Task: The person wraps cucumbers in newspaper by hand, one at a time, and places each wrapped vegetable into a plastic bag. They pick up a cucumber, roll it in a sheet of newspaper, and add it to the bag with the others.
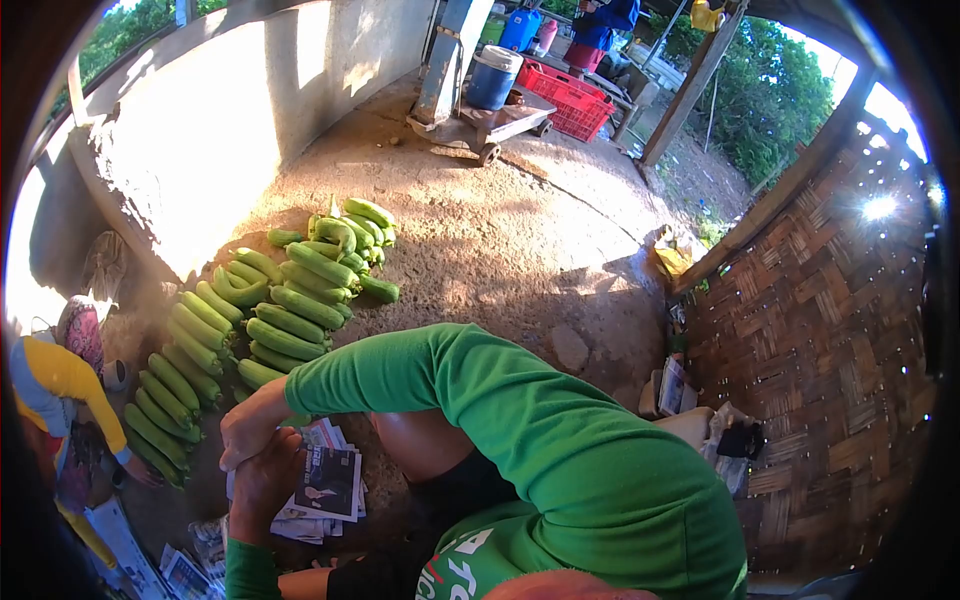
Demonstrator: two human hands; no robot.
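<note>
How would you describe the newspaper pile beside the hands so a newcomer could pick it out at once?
Find the spread of green vegetables, then the green-sleeved hands at its lower edge. Right of them in the picture lies the newspaper pile. Its large dark panel with white lettering sets it apart from the papers at lower left.

From where I stand: right hand [253, 425] and left hand [272, 478] overlap, most of the 10 fingers hidden; can't tell if they hold anything. Under the fingers, newspapers [328, 485] part covered, small print unreadable. Just beyond them, 1 gourd's [258, 373] end behind green sleeve [400, 370]. Far beyond, person in blue [610, 14] cut off at top.
</note>
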